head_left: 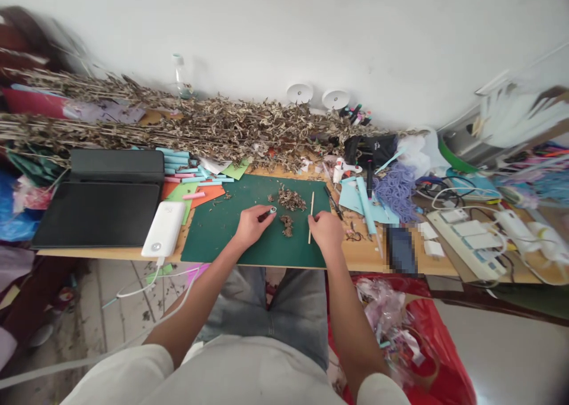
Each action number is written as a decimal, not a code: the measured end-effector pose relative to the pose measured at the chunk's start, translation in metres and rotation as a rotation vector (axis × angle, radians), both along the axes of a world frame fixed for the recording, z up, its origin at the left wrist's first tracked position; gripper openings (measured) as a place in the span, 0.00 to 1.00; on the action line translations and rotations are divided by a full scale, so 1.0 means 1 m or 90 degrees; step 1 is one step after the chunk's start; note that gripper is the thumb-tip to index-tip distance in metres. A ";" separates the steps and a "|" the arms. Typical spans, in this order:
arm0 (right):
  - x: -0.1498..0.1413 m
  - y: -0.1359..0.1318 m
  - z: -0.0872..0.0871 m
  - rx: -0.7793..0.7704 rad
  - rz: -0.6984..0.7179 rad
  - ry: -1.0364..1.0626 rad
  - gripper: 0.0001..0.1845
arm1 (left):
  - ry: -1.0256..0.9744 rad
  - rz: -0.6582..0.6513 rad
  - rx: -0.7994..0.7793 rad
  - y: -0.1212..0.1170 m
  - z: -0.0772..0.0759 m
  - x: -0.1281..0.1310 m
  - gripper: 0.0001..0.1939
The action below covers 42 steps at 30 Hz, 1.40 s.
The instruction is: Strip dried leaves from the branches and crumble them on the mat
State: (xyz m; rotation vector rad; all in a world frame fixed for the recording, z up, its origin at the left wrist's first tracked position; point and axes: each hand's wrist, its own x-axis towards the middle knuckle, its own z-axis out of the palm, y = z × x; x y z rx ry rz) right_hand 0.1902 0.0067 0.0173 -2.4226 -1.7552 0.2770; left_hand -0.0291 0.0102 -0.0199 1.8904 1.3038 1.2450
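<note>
My left hand (251,226) is closed around a small rolled paper tube (272,210), its round open end turned upward and the rest hidden by my fingers. On the right, my right hand (328,232) pinches a thin wooden stick (312,203) close to the mat's surface. Between both hands lie two piles of crumbled dried leaves, a larger pile (291,199) behind and a smaller pile (287,225) in front. Everything here is over a green cutting mat (262,249).
Dried plant stalks (249,123) stretch along the back. A black tablet case (102,212), white power bank (163,229) and blue paper rolls (175,160) stand left. Rightward are a glue gun (345,169), purple shredded paper (393,194) and a power strip (466,245). A red bag (448,357) hangs below.
</note>
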 end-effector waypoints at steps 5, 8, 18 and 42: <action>0.008 0.001 0.000 0.059 0.004 0.026 0.14 | 0.002 0.002 0.006 0.000 -0.002 0.000 0.11; 0.004 -0.002 0.003 0.076 0.032 0.034 0.18 | -0.001 0.001 0.009 0.000 -0.002 0.000 0.11; -0.008 -0.007 0.006 0.004 -0.012 0.012 0.12 | 0.002 -0.002 -0.008 0.000 -0.001 0.000 0.11; -0.076 -0.005 0.033 0.394 0.307 0.443 0.09 | -0.004 -0.008 -0.014 0.000 -0.001 0.000 0.11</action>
